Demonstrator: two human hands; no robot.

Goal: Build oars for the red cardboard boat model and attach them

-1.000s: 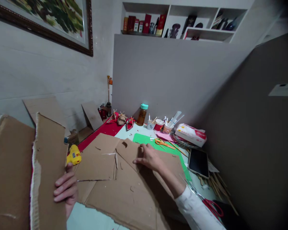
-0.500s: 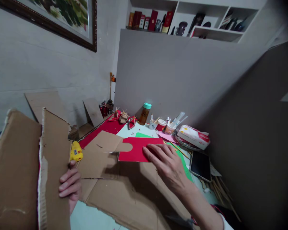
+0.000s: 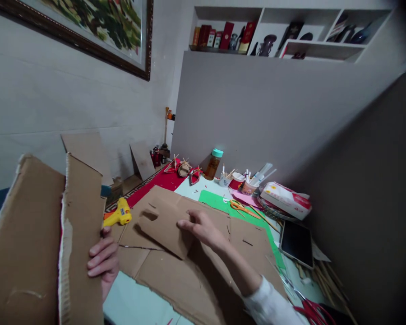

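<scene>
My left hand (image 3: 103,262) grips the edge of a tall torn cardboard piece (image 3: 83,234) held upright at the lower left, fingers curled round it. My right hand (image 3: 199,228) reaches across the table and pinches a smaller cardboard flap (image 3: 162,225) with a cut-out notch, holding it tilted just above the large flat cardboard sheet (image 3: 196,275) that covers the table. A yellow glue gun (image 3: 120,214) lies just left of the flap.
Orange scissors (image 3: 242,208) lie on green paper (image 3: 213,199). Behind stand a capped bottle (image 3: 213,164), cups of sticks (image 3: 238,180), a tissue pack (image 3: 286,201). A dark tablet (image 3: 296,243) and red scissors (image 3: 311,311) lie right. Grey partitions close the back and right.
My right hand lifted the cardboard flap, showing its red underside half a second ago, and has turned it over leftward so its brown face shows. The left hand has kept its hold.
</scene>
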